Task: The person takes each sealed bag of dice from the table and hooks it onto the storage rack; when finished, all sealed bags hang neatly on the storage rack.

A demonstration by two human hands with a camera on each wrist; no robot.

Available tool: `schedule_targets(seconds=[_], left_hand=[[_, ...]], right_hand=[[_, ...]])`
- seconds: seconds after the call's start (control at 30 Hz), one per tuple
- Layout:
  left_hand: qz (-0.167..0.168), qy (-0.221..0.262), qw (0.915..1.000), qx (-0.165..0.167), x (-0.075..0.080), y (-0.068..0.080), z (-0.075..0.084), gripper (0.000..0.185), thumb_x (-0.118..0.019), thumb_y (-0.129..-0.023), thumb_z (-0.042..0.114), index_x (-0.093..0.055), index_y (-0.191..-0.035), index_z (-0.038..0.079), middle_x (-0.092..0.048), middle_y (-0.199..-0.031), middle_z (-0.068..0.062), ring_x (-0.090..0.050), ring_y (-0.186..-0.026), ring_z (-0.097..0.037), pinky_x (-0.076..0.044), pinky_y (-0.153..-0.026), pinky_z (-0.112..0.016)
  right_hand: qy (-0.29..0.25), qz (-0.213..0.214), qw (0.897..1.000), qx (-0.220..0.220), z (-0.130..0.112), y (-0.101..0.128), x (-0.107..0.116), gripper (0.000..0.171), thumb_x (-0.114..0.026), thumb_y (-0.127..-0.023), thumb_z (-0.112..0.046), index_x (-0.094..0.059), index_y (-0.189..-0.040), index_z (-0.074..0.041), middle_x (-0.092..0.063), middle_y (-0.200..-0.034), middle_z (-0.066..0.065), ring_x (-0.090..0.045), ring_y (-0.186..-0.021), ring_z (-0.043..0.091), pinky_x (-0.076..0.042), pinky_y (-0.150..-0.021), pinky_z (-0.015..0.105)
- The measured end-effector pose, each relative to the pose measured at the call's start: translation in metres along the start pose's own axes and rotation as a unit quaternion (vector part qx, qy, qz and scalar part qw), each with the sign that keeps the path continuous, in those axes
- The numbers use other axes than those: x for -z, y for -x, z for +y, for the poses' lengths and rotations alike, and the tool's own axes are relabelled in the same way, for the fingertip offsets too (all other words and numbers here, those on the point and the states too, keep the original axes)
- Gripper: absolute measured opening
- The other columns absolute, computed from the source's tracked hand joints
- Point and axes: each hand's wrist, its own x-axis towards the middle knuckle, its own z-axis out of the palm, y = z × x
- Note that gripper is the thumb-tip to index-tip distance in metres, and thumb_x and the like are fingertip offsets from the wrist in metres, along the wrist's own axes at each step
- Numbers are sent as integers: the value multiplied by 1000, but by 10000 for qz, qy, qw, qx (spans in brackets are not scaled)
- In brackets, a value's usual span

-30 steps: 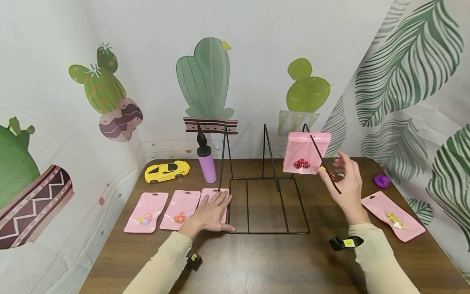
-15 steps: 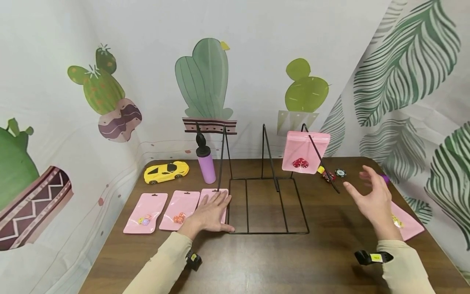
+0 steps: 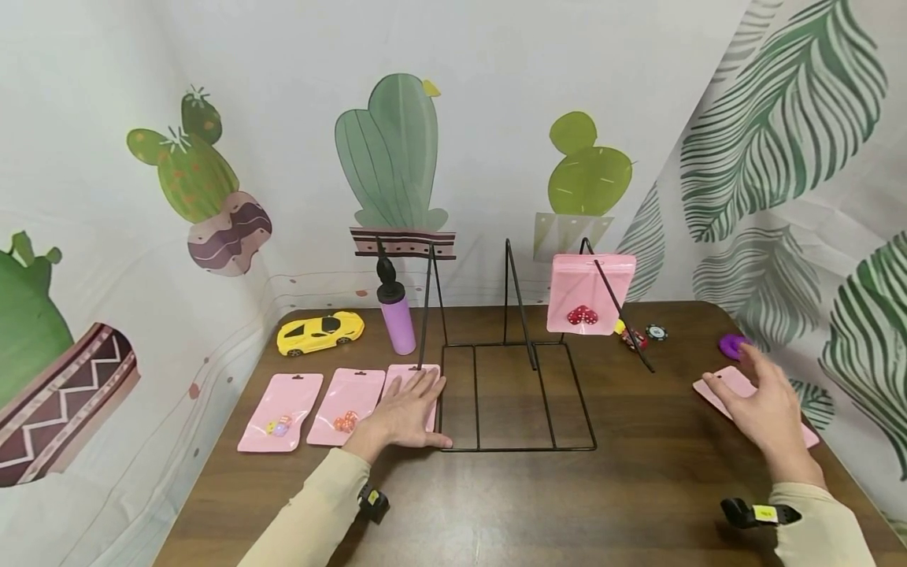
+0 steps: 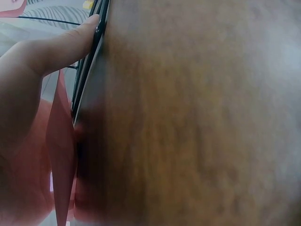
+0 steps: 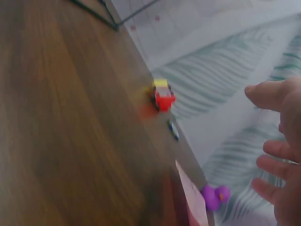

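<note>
The left hand lies flat, fingers straight, on a pink pouch just left of the wire rack, thumb against its base wire, likely steadying it. Right of the rack, the right hand hovers with fingers spread over another pouch on the desk, holding nothing. Farther back, one pouch hangs from the rack's right prong.

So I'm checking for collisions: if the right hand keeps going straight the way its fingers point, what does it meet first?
Probably the pink pouch lying on the table just under the right hand, with the purple toy beyond it. Depth is hard to judge.
</note>
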Motion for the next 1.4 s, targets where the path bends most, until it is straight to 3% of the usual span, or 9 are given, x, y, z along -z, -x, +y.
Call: schedule_targets(seconds=[0.2, 0.67, 1.07, 1.4], left_hand=[[-38, 11, 10000, -2, 0, 1, 0, 115, -57, -71, 82, -21, -157, 14, -12, -164, -7, -14, -151, -30, -15, -117, -61], [-51, 63, 10000, 10, 0, 2, 1, 116, -59, -70, 81, -22, -156, 14, -13, -164, -8, -14, -150, -30, -15, -117, -61], [-28, 72, 10000, 3, 0, 1, 0, 115, -60, -70, 80, -22, -156, 14, -13, -164, -8, -15, -150, -30, -15, -117, -61], [-7, 77, 10000, -55, 1, 1, 0, 115, -59, -71, 81, -23, -156, 12, -15, -164, -10, -16, -150, -31, -17, -116, -62]], right_hand=[[271, -512, 9983, 54, 23, 4, 8, 74, -68, -88, -31, -35, -147, 0, -42, -135, 39, -36, -121, 61, -27, -94, 70], [870, -1182, 9886, 335, 67, 10, 12, 64, -67, -89, -27, -39, -133, 12, -41, -124, 45, -32, -115, 64, -26, -93, 72], [1229, -1536, 9804, 29, 77, 9, 15, 70, -67, -89, -27, -33, -135, 13, -36, -126, 48, -31, -116, 65, -27, -93, 73], [1621, -1771, 9706, 142, 83, 5, 18, 73, -71, -84, -35, -38, -124, 16, -46, -114, 47, -40, -106, 63, -29, -88, 67]])
